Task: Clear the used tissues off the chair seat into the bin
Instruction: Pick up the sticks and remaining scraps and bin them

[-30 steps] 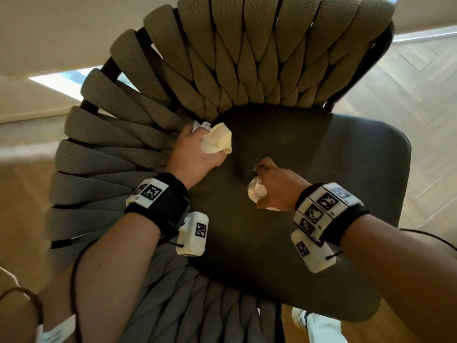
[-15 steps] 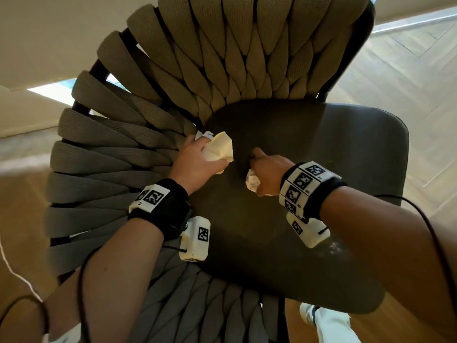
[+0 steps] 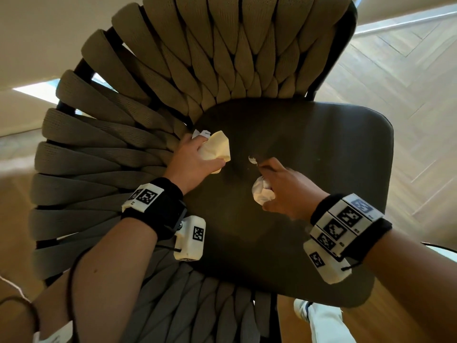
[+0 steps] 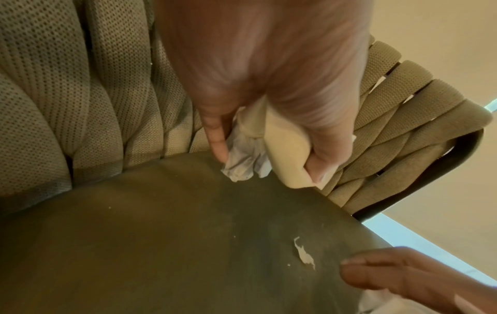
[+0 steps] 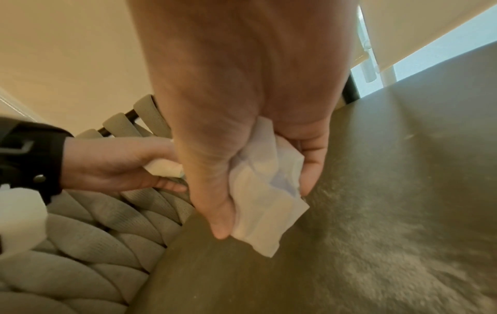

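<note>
Over the dark chair seat (image 3: 321,154) my left hand (image 3: 195,159) grips a crumpled cream tissue (image 3: 216,149) near the woven backrest; the left wrist view shows that tissue wad (image 4: 282,157) held in its curled fingers. My right hand (image 3: 284,191) holds a white crumpled tissue (image 3: 262,193) in its palm, seen as a tissue (image 5: 266,191) in the right wrist view. A small torn tissue scrap (image 3: 252,160) lies on the seat just past my right fingertips, also visible as a scrap (image 4: 305,255) in the left wrist view. No bin is in view.
The chair's woven rope backrest (image 3: 197,58) curves round the seat's left and far sides. Wooden parquet floor (image 3: 408,82) lies to the right. A white shoe (image 3: 319,315) stands by the seat's near edge.
My right hand has drawn back from the seat's middle toward me with its tissue, and a small scrap now shows on the seat. The left hand stays by the backrest.
</note>
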`<state>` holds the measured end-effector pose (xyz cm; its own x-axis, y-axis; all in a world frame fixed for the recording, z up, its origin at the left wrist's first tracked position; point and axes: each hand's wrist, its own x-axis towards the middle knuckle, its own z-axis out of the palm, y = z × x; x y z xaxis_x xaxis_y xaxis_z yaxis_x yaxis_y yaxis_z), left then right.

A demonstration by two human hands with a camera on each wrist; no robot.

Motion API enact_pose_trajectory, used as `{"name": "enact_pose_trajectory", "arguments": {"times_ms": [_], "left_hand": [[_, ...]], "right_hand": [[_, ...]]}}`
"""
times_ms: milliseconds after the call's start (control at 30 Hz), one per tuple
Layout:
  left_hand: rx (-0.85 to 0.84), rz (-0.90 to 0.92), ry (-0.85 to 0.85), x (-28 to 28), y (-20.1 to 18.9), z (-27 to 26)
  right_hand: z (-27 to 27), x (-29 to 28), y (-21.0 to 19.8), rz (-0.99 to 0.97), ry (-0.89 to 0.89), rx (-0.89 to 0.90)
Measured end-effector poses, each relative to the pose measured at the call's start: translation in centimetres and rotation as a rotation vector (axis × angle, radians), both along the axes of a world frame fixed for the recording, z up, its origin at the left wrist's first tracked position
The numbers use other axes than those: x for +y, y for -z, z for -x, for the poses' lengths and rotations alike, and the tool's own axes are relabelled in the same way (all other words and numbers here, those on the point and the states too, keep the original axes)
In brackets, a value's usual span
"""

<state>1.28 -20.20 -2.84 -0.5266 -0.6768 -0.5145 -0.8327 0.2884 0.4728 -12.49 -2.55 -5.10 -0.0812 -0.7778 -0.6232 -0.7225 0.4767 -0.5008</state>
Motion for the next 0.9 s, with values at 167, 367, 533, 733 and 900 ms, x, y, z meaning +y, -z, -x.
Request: {"name": "enact_pose_trajectory", "arguments": {"times_ms": [167,367,533,733,900], "left_hand": [[0.002,-0.006,0.036,0.6,0.0,0.9],[0.005,-0.019,0.029,0.7,0.5,0.1],[0.002,-0.07,0.02,1.2,0.6,-0.7],[-0.032,-0.108,0.206,5.8,-0.3,2.0],[0.014,-0.2,0.463,14.4,-0.3,8.1]], "right_hand": [[0.3,-2.0,1.2,-0.054,-0.083,0.059],[0.1,-3.9,2.9,-0.108,-0.171,0.105],[0.3,-3.0,2.0,-0.074,-0.086,0.059],[0.6,4.7,-1.2,-0.029,0.34,-0.089],[1.4,17.3,-1.8,-0.046,0.805,-0.117]]}}
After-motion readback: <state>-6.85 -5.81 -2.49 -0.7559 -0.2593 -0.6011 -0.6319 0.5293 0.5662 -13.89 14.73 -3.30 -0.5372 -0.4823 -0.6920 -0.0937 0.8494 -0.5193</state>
